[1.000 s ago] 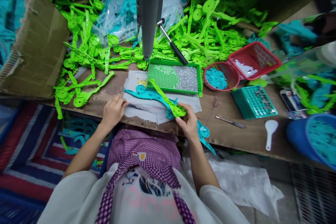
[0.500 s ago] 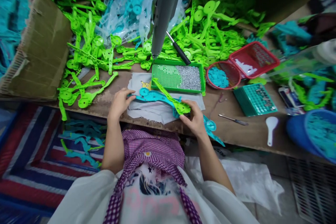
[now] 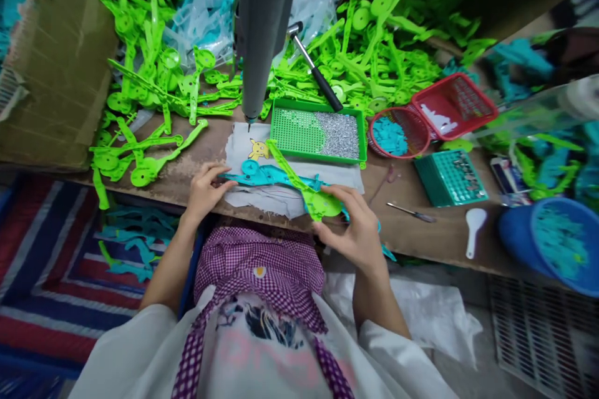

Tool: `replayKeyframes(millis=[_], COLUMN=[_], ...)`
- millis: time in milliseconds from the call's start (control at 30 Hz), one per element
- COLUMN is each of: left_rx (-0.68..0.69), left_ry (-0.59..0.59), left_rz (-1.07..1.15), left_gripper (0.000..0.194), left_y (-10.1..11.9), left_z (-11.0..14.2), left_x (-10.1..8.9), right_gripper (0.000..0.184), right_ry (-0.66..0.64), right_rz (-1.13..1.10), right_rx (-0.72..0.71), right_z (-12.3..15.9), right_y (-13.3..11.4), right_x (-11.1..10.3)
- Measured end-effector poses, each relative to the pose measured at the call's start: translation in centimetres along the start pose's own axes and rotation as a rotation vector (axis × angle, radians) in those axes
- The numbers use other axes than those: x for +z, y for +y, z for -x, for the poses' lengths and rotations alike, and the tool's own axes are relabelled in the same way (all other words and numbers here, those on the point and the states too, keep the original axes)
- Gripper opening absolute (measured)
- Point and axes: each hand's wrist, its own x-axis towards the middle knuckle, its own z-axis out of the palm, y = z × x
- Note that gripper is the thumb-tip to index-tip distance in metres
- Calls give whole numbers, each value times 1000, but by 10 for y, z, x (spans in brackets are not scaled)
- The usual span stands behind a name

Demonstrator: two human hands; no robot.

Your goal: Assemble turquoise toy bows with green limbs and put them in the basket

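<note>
The left hand (image 3: 204,190) pinches the blue piece (image 3: 266,175) at its 9 o'clock end; the right hand (image 3: 355,224), at 4 o'clock, grasps the green piece (image 3: 322,204) by its broad end, crossing the blue. I'd guess 2 hands steady the pair. They're over the cloth (image 3: 262,198), likely laid to spare them scratches. The driver (image 3: 255,37) hangs at 11 o'clock, the tray (image 3: 318,157) sits at 1, presumably for easy reach. The blue is long, with a small disc near its 9 o'clock end; the green is slim, flaring at 4.
</note>
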Motion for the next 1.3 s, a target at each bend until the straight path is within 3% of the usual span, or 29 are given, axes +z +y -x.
replayKeyframes(millis=[67,167,267,400,567,833,1300], left_rx=[2,40,140,216,242,300,291], left_ry=[36,90,-39,-206,-186,-219,-236], left_rz=[-16,-78,-147,-237,-232,-223,-141], left_gripper=[41,35,28,31,29,27,24], left_y=[-2,3,14,22,16,18,16], left_z=[3,12,20,25,31,31,34], left_x=[2,1,3,12,18,16,12], right_gripper=[55,52,48,44,42,36,30], right_ry=[-25,-129,-179,-280,-394,-407,-476], right_rz=[3,50,102,155,84,115,237], right_rx=[-27,-46,-62,-48,-35,27,-41], right_z=[-15,-43,-70,-93,-102,-116,-128], right_y=[-5,-3,1,2,2,-3,-14], right_x=[18,54,84,102,100,99,89])
